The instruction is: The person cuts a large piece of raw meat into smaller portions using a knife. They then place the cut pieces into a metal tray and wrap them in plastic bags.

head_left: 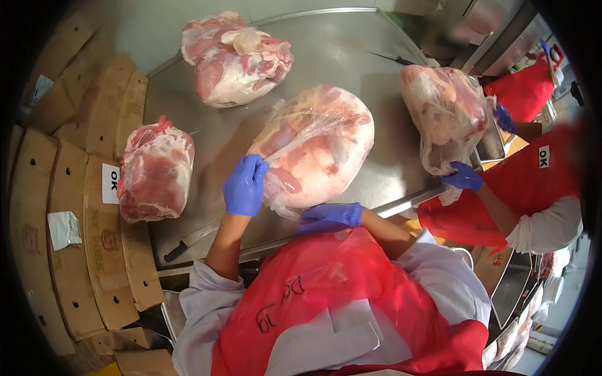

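A large pale pork leg (342, 144) in clear plastic wrap (295, 141) lies on the metal table before me. At its left side my left hand (246, 186), in a blue glove, is closed on a gathered fold of that wrap. My right hand (331, 216), gloved in blue too, is at the near edge of the leg, its fingers stretched to the left; the fingertips are partly hidden. A loose end of plastic hangs between both hands.
Unwrapped meat pieces (241, 66) (157, 172) lie at the back and left. Knives rest near left (188, 244) and back right (389, 57). Cardboard boxes (100, 238) stand left. At right, a co-worker's gloved hand (463, 177) grips plastic around another piece (446, 113). A metal table (338, 44) spreads beneath.
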A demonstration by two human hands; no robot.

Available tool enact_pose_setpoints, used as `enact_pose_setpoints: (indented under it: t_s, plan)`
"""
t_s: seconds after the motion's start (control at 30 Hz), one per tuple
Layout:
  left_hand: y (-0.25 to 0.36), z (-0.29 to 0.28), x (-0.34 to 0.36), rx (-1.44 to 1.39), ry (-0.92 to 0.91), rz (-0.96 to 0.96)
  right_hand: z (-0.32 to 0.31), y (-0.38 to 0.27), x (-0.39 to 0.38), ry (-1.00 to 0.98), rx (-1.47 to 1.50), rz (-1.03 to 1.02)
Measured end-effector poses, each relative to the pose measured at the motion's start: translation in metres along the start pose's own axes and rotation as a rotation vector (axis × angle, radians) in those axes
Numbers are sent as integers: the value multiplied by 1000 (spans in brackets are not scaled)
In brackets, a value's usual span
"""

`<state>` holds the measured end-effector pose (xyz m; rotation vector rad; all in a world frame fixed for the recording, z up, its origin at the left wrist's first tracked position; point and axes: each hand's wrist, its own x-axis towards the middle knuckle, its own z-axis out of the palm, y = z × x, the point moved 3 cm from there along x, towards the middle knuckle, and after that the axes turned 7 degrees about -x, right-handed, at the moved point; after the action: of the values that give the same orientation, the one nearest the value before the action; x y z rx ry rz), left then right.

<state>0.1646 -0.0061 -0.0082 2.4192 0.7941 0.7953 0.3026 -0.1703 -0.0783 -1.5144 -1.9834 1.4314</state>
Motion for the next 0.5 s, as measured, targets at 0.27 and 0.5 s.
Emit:
enact_pose_setpoints:
  t_s: [0.27, 0.5]
  plan:
    - [11, -28, 78, -187, 285, 174, -117, -27, -85, 975, 210, 117]
    - [43, -15, 95, -371, 271, 122, -174, 3, -28, 1367, -889, 59]
